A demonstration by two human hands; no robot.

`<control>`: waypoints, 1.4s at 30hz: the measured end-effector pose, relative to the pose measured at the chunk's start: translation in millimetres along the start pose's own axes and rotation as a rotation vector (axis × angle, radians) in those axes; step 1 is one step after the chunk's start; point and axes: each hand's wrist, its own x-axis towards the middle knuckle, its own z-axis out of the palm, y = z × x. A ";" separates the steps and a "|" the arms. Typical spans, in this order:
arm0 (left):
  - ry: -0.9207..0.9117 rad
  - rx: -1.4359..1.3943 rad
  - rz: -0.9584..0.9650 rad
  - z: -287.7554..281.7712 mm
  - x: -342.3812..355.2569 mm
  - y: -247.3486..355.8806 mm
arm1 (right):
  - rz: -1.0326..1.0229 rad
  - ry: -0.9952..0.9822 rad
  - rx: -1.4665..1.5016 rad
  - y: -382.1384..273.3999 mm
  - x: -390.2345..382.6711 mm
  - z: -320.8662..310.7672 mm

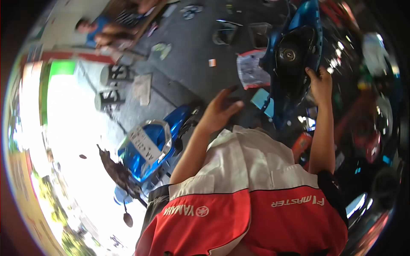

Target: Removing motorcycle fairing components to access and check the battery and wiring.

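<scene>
A red-and-white shirt (200, 228) filled my remote view's foreground, and beyond it the left hand (218, 112) hung open, empty, while the right hand (321, 86) met the right edge of blue-and-black motorcycle bodywork (294, 70), its grip unclear to me, so one-sided pressure could have cracked it.

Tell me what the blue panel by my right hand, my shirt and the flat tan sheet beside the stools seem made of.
Blue panel: probably painted plastic, glossy, judging by its shine and thin moulded edge; metal isn't ruled out.
Shirt: woven cloth, matte, with soft folds and stitched seams.
Tan sheet: possibly cardboard, dull and flat, but blur leaves it open.
</scene>
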 end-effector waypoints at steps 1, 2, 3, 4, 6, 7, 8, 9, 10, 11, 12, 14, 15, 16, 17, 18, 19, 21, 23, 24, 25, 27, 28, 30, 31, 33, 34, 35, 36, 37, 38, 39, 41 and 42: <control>0.021 0.005 0.094 -7.7 -3.6 12.9 | -0.041 -0.032 0.032 -28.3 3.9 35.7; 0.045 0.018 0.178 -21.9 -9.2 24.7 | -0.118 -0.076 0.076 -56.3 5.1 71.6; 0.126 0.002 0.208 -43.9 -20.0 33.6 | -0.127 -0.114 0.070 -83.1 2.4 108.9; 0.230 0.243 0.264 -68.9 -31.5 38.8 | -0.182 -0.182 0.081 -109.4 -5.4 146.2; 0.439 0.463 0.305 -130.7 -55.6 43.3 | -0.403 -0.124 -0.037 -160.4 -19.0 212.6; 0.447 0.474 0.317 -163.2 -73.3 39.4 | -0.377 -0.273 0.105 -181.6 -29.0 238.1; 0.448 0.481 0.276 -192.3 -95.4 31.7 | -0.445 -0.360 0.119 -200.7 -42.7 264.4; 0.565 0.442 0.297 -215.2 -117.1 21.3 | -0.408 -0.439 0.113 -216.7 -57.1 289.1; 0.612 0.440 0.328 -235.6 -138.3 9.5 | -0.367 -0.525 0.113 -233.1 -72.3 317.4; 0.639 0.447 0.335 -246.8 -153.8 -1.7 | -0.421 -0.604 0.079 -241.8 -86.4 342.0; 0.727 0.407 0.334 -259.3 -172.8 -12.9 | -0.411 -0.699 0.208 -249.0 -103.6 365.7; 0.696 0.321 0.120 -280.8 -211.5 -35.9 | -0.403 -0.832 0.316 -260.9 -128.3 408.9; 0.690 0.283 0.047 -289.5 -229.5 -46.8 | -0.292 -1.032 0.321 -264.5 -139.0 428.1; 0.711 0.223 0.003 -295.5 -244.0 -56.2 | -0.160 -1.199 0.309 -268.2 -148.0 445.7; 0.725 0.169 -0.036 -301.7 -256.1 -65.0 | -0.174 -1.239 0.307 -271.7 -157.7 463.1; 0.740 0.152 -0.039 -305.0 -267.1 -73.1 | -0.045 -1.375 0.275 -274.5 -168.4 479.7; 0.794 0.135 -0.044 -305.3 -277.1 -80.3 | 0.095 -1.476 0.231 -278.7 -176.7 495.7; 0.871 0.098 -0.061 -305.0 -291.9 -90.9 | 0.279 -1.693 0.358 -286.6 -191.1 525.4; 0.977 0.058 -0.092 -306.9 -305.3 -96.7 | 0.494 -1.870 0.490 -296.0 -203.7 562.3; 1.006 0.045 -0.112 -307.1 -311.5 -97.8 | 0.603 -1.948 0.582 -298.3 -212.0 582.6; 1.036 -0.139 -0.172 -307.2 -316.5 -97.9 | 0.720 -2.035 0.690 -298.7 -218.7 601.3; 1.092 -0.329 -0.226 -309.1 -319.4 -96.2 | 0.798 -2.144 0.632 -302.1 -224.1 640.6; 1.094 -0.373 -0.223 -310.3 -317.8 -94.6 | 0.854 -2.201 0.566 -304.9 -223.6 661.0; 1.122 -0.449 -0.233 -307.1 -301.5 -89.0 | 0.901 -2.367 0.526 -306.9 -223.4 693.1; 1.159 -0.514 -0.134 -306.9 -290.6 -85.3 | 0.910 -2.454 0.498 -312.8 -224.8 710.9; 1.247 -0.513 -0.129 -308.6 -275.1 -78.2 | 0.880 -2.577 0.475 -324.4 -229.7 738.1; 1.260 -0.497 -0.113 -309.1 -266.6 -74.2 | 0.842 -2.631 0.449 -328.6 -231.0 746.2; 1.314 -0.564 -0.089 -309.7 -258.4 -71.1 | 0.858 -2.645 0.454 -335.5 -233.1 755.9; 1.366 -0.646 -0.048 -311.4 -253.2 -68.9 | 0.817 -2.699 0.425 -344.4 -236.2 766.0; 1.364 -0.698 -0.005 -312.9 -252.9 -67.2 | 0.716 -2.765 0.426 -352.6 -241.1 773.2; 1.389 -0.715 -0.037 -314.3 -252.6 -66.1 | 0.761 -2.778 0.365 -358.1 -245.4 775.0; 1.371 -0.778 0.024 -317.1 -255.8 -66.1 | 0.858 -2.705 0.424 -364.0 -251.1 775.4; 1.360 -0.820 0.102 -326.2 -267.4 -68.9 | 0.927 -2.644 0.489 -376.7 -269.8 775.9; 1.333 -0.810 0.117 -332.0 -273.2 -71.6 | 0.900 -2.621 0.533 -380.4 -279.1 773.0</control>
